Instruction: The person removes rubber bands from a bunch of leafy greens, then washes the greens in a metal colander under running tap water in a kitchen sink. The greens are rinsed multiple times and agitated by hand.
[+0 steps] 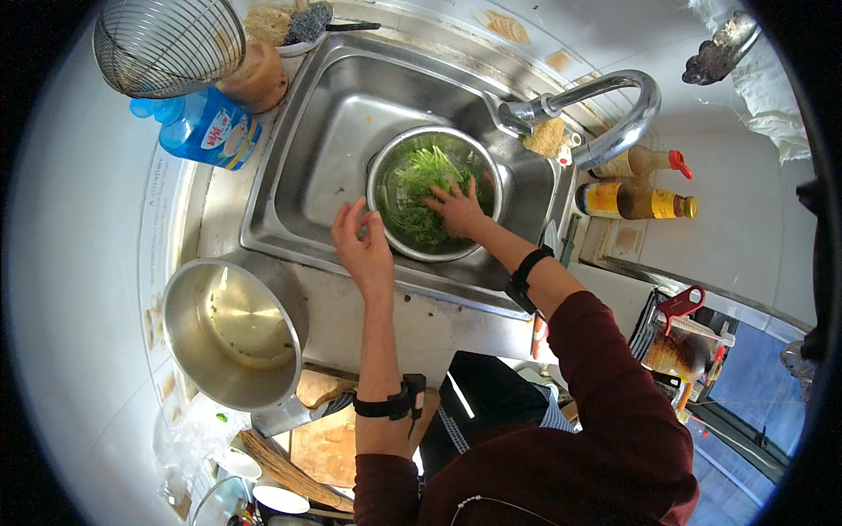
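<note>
A round stainless-steel bowl (pixel 495 172) stands in the metal sink (pixel 329 141), with wet leafy green herbs (pixel 421 220) inside it. Pale green stems show at the far side of the bunch. My right hand (pixel 458 209) reaches over the near right rim into the bowl, fingers spread on the greens and gripping nothing that I can see. Just outside the bowl's left rim, my left hand (pixel 364 244) hovers above the sink's front edge, loosely curled and holding nothing. Both forearms wear black straps.
A chrome faucet (pixel 618 82) arches over the sink's right corner, near sauce bottles (pixel 635 200). On the left are a large metal pot (pixel 233 329), a blue detergent bottle (pixel 210 128) and a wire strainer (pixel 168 43). A knife block (pixel 677 355) stands at right.
</note>
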`<state>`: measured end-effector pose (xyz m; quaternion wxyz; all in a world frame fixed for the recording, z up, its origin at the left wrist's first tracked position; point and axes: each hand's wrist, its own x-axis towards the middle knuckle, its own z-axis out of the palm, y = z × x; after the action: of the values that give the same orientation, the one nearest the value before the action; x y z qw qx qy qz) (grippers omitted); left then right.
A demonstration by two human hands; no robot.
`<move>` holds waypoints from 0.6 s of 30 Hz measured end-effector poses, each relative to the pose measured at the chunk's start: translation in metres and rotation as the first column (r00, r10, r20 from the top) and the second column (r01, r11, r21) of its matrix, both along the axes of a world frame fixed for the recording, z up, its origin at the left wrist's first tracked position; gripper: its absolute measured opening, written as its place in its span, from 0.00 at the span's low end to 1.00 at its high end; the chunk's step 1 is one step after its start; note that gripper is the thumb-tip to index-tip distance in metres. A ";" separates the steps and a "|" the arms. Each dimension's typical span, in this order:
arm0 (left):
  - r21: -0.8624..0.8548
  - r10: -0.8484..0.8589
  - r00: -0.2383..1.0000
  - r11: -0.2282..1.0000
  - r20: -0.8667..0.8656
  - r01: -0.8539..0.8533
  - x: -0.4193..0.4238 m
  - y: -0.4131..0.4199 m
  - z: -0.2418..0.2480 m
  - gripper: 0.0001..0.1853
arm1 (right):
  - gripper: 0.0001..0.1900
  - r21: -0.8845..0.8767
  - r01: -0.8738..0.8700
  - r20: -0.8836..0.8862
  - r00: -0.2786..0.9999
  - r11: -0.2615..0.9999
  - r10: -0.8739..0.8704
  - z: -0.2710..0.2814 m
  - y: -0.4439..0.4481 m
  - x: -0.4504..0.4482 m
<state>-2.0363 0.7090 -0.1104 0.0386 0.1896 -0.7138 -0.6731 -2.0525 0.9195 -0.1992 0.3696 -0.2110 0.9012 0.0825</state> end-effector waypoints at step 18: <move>-0.037 -0.057 0.996 0.998 0.062 0.059 -0.001 -0.005 0.006 0.16 | 0.29 -0.044 0.400 0.024 0.917 0.916 -0.399 -0.002 -0.011 -0.032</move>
<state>-2.0375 0.7042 -0.1039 0.0009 0.1886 -0.7327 -0.6539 -2.0849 0.9085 -0.2014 0.3800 -0.0321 0.9243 -0.0179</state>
